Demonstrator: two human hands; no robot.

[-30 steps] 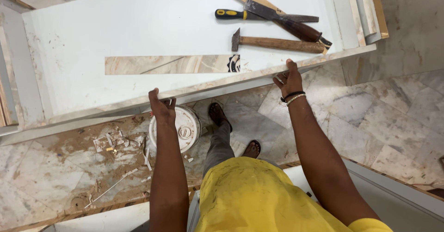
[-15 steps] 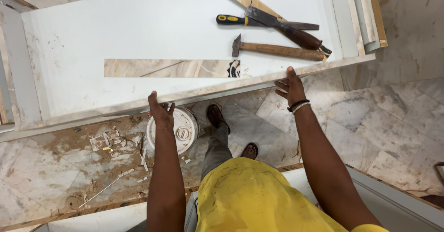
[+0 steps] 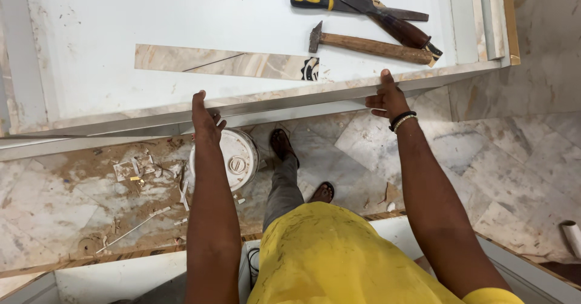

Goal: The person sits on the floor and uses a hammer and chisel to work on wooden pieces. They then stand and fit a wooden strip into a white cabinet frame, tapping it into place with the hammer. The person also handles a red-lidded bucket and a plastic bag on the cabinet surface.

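A large white panel (image 3: pixel 181 19) lies flat in front of me with a marble-patterned strip along its near edge (image 3: pixel 284 101). My left hand (image 3: pixel 206 119) rests on that edge with fingers apart, holding nothing. My right hand (image 3: pixel 387 95), with a beaded bracelet on the wrist, touches the same edge further right, fingers spread. A marble-patterned strip (image 3: pixel 224 63) lies on the panel. A wooden-handled hammer (image 3: pixel 369 45) lies on the panel above my right hand.
A yellow-handled chisel (image 3: pixel 357 6) and a flat blade tool (image 3: pixel 387 16) lie beside the hammer. A white bucket (image 3: pixel 233 158) stands on the marble floor (image 3: pixel 508 158) under the panel. Debris scraps (image 3: pixel 139 171) litter the floor at left. White boards (image 3: pixel 121 280) lie behind my feet.
The view has shifted closer to the panel. My right hand has slid a little along the panel's edge. My left hand stays on the edge.
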